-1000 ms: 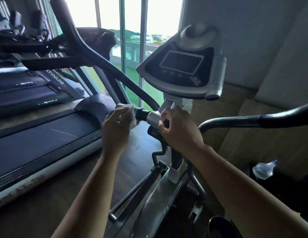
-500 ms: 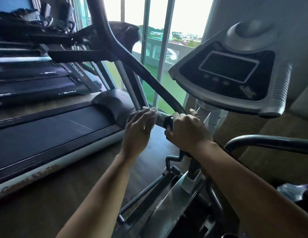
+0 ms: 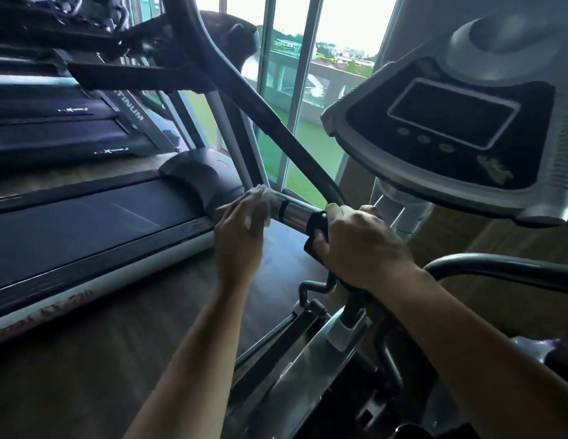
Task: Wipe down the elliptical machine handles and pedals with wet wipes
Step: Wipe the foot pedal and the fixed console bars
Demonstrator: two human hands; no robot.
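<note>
My left hand [image 3: 236,239] holds a white wet wipe [image 3: 263,198] wrapped over the left end of the elliptical's short horizontal bar, whose chrome section [image 3: 295,212] shows bare between my hands. My right hand [image 3: 358,245] grips the black part [image 3: 317,223] of the same bar, just right of the chrome. The long black moving handle [image 3: 263,112] rises diagonally to the upper left behind the bar. The other handle [image 3: 504,267] curves off to the right past my right wrist. The pedals are out of view.
The grey console [image 3: 450,134] with its dark screen hangs at the upper right. A treadmill [image 3: 95,226] lies along the left on the wooden floor [image 3: 86,369]. Glass windows [image 3: 292,90] stand behind. The elliptical's frame and linkage [image 3: 308,353] fill the bottom middle.
The view has swung left and closer. My left hand with the wipe has slid outward to the bar's left end, baring the chrome section. My right hand keeps its grip.
</note>
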